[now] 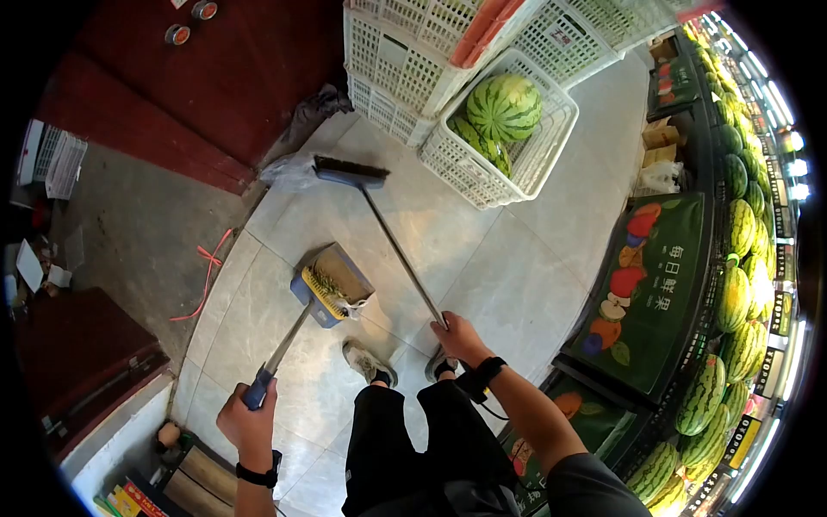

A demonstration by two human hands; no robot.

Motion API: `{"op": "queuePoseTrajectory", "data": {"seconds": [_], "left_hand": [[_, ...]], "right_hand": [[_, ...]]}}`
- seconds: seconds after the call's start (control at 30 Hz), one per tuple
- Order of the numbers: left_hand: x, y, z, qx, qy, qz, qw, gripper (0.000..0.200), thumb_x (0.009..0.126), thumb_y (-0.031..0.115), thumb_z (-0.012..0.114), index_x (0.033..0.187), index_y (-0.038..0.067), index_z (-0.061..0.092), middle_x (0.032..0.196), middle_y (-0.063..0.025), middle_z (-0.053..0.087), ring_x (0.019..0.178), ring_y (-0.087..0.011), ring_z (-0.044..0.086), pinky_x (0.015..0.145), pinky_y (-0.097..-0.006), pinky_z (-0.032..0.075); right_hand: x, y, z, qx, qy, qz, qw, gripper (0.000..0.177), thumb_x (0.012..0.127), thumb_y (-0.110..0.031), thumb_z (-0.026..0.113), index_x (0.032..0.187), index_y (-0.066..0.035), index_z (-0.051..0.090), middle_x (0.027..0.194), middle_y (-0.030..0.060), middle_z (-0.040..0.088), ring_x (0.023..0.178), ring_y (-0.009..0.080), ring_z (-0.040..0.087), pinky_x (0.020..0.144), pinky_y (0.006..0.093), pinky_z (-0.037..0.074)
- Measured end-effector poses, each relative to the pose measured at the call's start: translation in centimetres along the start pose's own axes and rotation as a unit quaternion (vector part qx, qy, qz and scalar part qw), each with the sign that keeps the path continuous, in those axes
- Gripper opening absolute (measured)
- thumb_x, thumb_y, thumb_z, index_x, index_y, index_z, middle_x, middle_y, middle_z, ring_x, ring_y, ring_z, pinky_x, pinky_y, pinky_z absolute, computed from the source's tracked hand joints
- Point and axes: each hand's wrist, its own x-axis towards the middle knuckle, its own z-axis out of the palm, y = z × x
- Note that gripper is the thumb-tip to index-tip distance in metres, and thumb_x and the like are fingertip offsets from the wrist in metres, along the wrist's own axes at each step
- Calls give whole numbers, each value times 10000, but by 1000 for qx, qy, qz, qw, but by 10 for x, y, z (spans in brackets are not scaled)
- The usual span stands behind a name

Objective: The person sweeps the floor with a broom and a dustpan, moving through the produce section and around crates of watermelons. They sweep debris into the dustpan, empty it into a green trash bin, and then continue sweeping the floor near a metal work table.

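Note:
My right hand (458, 336) grips the metal handle of a broom (398, 246). Its blue head and dark bristles rest on the tiled floor at the shop's threshold, next to a crumpled clear plastic bag (289, 175). My left hand (248, 420) is closed on the blue grip of a long-handled dustpan (332, 284). The pan sits on the floor in front of my shoes and has debris inside.
White plastic crates (431, 60) are stacked ahead; one crate (534, 159) holds watermelons (504, 108). A display stand (655, 293) with many watermelons runs along the right. Red mats (198, 77) lie outside at the upper left. A red strap (207, 267) lies on the concrete.

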Motion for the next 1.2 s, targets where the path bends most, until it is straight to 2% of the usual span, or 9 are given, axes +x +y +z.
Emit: {"op": "queuePoseTrajectory", "data": {"seconds": [0.23, 0.57, 0.67, 0.7, 0.8, 0.83, 0.93, 1.03, 1.2], "left_hand": [[0, -3, 0, 3, -5, -4, 1000, 492, 715, 480, 780, 584, 79, 526, 509, -111, 527, 462, -329, 525, 447, -393, 399], [-4, -9, -4, -4, -36, -30, 999, 484, 713, 471, 785, 582, 84, 527, 502, -109, 513, 453, -316, 513, 447, -391, 397], [-4, -12, -3, -9, -35, -23, 999, 483, 695, 479, 790, 573, 90, 529, 499, -107, 514, 453, -321, 513, 444, -389, 394], [-4, -13, -4, -10, -38, -20, 999, 480, 694, 478, 790, 575, 92, 531, 499, -106, 514, 454, -321, 515, 444, -389, 394], [-1, -15, -4, -13, -37, -14, 999, 472, 689, 475, 792, 581, 96, 532, 501, -100, 515, 456, -316, 520, 443, -390, 394], [-1, -16, -3, -12, -36, -12, 999, 469, 687, 473, 793, 582, 98, 532, 501, -97, 515, 456, -314, 522, 442, -390, 394], [-3, -22, 4, -16, -19, 4, 1000, 464, 684, 465, 797, 584, 99, 528, 503, -94, 519, 454, -307, 524, 441, -387, 393], [-1, -16, 0, -2, -27, 3, 1000, 463, 680, 454, 802, 578, 97, 525, 497, -95, 514, 449, -305, 521, 440, -387, 395], [-4, -12, 2, 1, -15, -9, 1000, 461, 683, 423, 814, 568, 86, 520, 485, -102, 496, 437, -313, 505, 437, -385, 387]], "right_hand": [[25, -52, -21, 12, 26, 15, 999, 321, 935, -277, 511, 900, 41, 529, 618, 184, 594, 501, 307, 616, 501, 421, 494], [134, -105, 88, 143, 24, 88, 985, 330, 911, -214, 448, 919, 105, 534, 673, 229, 635, 505, 321, 650, 453, 411, 510], [99, -63, 81, 14, -21, 84, 996, 290, 895, -196, 436, 913, 68, 556, 717, 280, 630, 600, 375, 659, 557, 468, 523], [123, 34, 110, -124, 9, -24, 992, 288, 901, -203, 449, 923, 60, 566, 781, 283, 640, 706, 362, 674, 577, 462, 522], [36, 72, 54, -209, -16, -100, 973, 292, 932, -234, 481, 1025, 21, 588, 722, 169, 632, 596, 263, 628, 526, 398, 510], [-13, 26, 23, -31, -38, 108, 993, 315, 950, -256, 499, 1094, 6, 598, 633, 115, 604, 490, 215, 587, 464, 364, 484], [-49, 5, -13, -28, -51, 115, 992, 360, 955, -304, 526, 1190, -38, 589, 605, 92, 588, 432, 164, 547, 411, 332, 452], [-23, -3, -24, -31, -32, 68, 997, 349, 957, -307, 514, 1155, -29, 591, 587, 85, 583, 444, 174, 565, 421, 338, 461], [105, 6, -13, -90, 46, -78, 992, 278, 928, -296, 483, 930, -29, 562, 718, 238, 627, 690, 437, 614, 644, 533, 479]]}}
